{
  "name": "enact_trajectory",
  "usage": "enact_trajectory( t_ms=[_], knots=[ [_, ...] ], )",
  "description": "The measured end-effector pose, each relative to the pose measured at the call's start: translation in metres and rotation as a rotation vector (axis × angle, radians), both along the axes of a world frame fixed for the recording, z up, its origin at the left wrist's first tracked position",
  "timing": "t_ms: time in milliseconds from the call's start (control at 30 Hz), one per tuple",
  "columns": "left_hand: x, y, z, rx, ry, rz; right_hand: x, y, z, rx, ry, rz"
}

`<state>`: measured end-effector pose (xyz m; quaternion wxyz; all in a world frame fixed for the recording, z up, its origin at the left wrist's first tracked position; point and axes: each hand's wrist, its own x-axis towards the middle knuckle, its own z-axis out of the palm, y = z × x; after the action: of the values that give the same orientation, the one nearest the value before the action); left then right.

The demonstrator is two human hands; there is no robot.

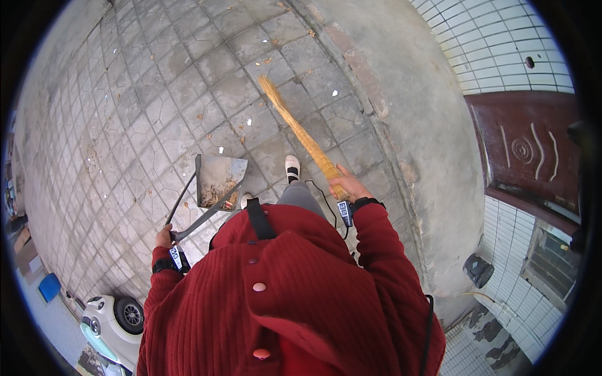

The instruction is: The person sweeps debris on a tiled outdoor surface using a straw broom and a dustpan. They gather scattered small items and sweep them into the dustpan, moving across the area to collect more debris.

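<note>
My right hand [348, 183] grips the thick bound end of a straw broom [308, 142], whose bristles point forward and to the left over the paving. On the other side, my left hand [164, 236] is closed on the dark handle of a metal dustpan [221, 171]. Dry leaves and other debris [220, 193] lie inside the pan. Between broom and dustpan is one of my feet in a light shoe [292, 164]. Small white scraps [249, 122] and dry leaf bits [199, 116] are scattered on the paving slabs ahead.
A raised concrete strip [409, 94] runs along the right, beside a white-tiled wall [498, 42] and a dark red door [526, 145]. Near that wall stands a dark bucket [478, 270]. A white car [110, 324] is at the lower left, with a blue object [50, 287] beyond it.
</note>
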<state>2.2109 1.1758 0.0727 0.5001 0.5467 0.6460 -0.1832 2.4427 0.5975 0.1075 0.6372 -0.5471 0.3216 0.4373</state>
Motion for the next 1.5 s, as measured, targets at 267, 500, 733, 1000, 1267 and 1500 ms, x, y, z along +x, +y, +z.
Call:
enact_trajectory(
  t_ms=[267, 500, 733, 1000, 1267, 1500],
  knots=[
    [0.05, -0.052, 0.026, 0.008, -0.019, 0.147, 0.042, -0.077, 0.021, -0.144, -0.184, -0.016],
    [0.091, -0.079, 0.036, -0.026, -0.012, 0.129, 0.129, -0.103, -0.056, -0.345, -0.034, -0.052],
    [0.115, -0.09, 0.046, 0.017, 0.028, 0.017, 0.089, -0.116, -0.017, -0.207, -0.167, -0.119],
    [0.135, -0.116, 0.055, 0.054, 0.042, -0.005, 0.143, -0.098, -0.026, -0.201, -0.124, -0.066],
    [0.124, -0.116, 0.057, 0.062, 0.055, 0.032, 0.135, -0.081, -0.009, -0.086, -0.134, 0.089],
    [0.113, -0.117, 0.067, 0.085, 0.014, 0.078, 0.182, -0.08, -0.014, -0.202, -0.229, 0.023]
  ],
)
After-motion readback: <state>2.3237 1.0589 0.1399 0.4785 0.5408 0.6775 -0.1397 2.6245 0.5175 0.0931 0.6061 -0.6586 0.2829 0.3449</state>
